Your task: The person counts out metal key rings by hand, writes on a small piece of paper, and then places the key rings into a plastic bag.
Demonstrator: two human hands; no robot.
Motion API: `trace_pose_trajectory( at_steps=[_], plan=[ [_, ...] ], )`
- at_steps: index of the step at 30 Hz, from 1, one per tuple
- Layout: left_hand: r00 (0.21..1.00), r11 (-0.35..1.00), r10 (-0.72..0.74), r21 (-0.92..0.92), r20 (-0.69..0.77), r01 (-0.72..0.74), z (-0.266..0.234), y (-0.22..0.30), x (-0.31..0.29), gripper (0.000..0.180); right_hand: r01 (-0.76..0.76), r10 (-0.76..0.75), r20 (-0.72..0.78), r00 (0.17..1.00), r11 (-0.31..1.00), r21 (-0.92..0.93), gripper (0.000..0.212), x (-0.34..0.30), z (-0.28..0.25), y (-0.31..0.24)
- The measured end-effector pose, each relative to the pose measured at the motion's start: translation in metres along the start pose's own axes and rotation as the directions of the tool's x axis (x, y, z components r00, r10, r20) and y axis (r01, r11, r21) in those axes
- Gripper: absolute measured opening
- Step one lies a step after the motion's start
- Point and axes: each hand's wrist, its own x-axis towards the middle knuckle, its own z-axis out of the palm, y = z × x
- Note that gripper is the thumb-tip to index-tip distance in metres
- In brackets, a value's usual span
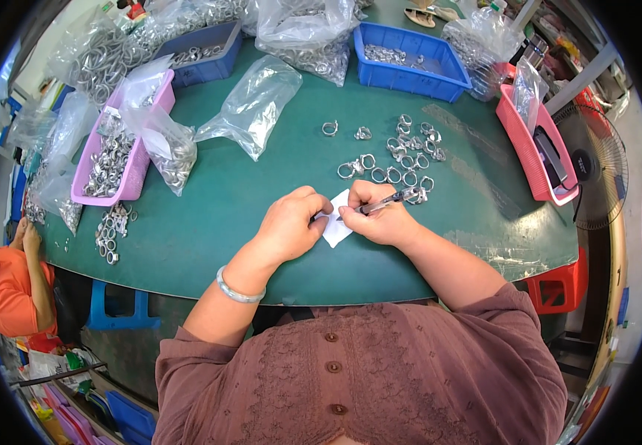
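A small white slip of paper (337,231) lies on the green tabletop between my hands. My right hand (386,219) grips a pen (377,205), its tip end down at the paper and its back end slanting up to the right. My left hand (290,222), fingers curled, holds the paper's left edge; a pale bangle circles that wrist. Just beyond my hands lies a loose group of silver metal ring clamps (410,159), several touching each other. One single clamp (330,128) sits apart at the group's upper left.
At the left stands a pink basket (137,174) full of metal parts, beside filled plastic bags (169,152). Blue bins (410,80) line the far side, near a clear bag (254,104). A red basket (536,167) and fan (588,167) are right. An orange-sleeved person (13,289) sits left.
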Motion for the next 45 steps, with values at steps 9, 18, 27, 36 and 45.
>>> trace_pose_trajectory(
  at_steps=[9,18,27,36,45],
  plan=[
    [1.0,1.0,0.011,-0.009,-0.003,-0.011,0.0,-0.001,-0.001,0.016,0.087,-0.087,0.006,0.996,0.996,-0.028,0.02,0.0,0.002,0.001],
    [1.0,1.0,0.016,-0.006,-0.001,-0.016,0.0,-0.002,0.001,0.017,0.084,-0.085,-0.013,0.996,0.996,-0.013,0.02,0.0,0.0,0.006],
    [1.0,1.0,0.016,-0.022,-0.008,-0.016,0.001,-0.002,0.0,0.018,0.095,-0.095,0.002,0.995,0.995,-0.034,0.019,0.0,-0.001,0.001],
    [1.0,0.999,-0.006,-0.035,0.012,0.006,-0.001,0.001,0.003,0.017,0.117,-0.117,0.01,0.993,0.993,0.011,0.018,0.002,-0.004,0.003],
    [0.999,1.0,0.02,0.016,0.047,-0.021,-0.005,0.002,0.001,0.014,0.024,-0.034,-0.168,0.985,0.998,-0.059,0.019,0.004,-0.07,-0.022]
  ],
)
